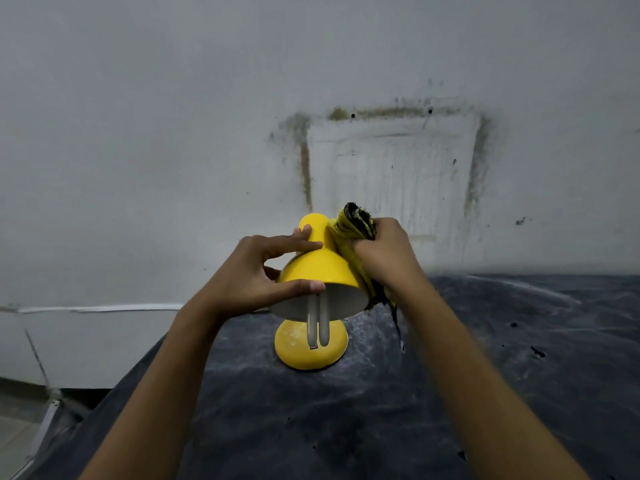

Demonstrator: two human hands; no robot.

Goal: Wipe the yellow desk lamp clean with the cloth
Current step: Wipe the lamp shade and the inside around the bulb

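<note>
The dark, dust-streaked table carries the yellow desk lamp, which stands near its far edge, by the wall. The left hand holds the shade, its thumb along the rim and fingers across the neck. The right hand is clenched round the bunched cloth, pressing it on the shade's right side. Wiping the shade seems to be the step in hand. Next likely comes the dusty-looking base, while sparing the white bulb inside the shade.
</note>
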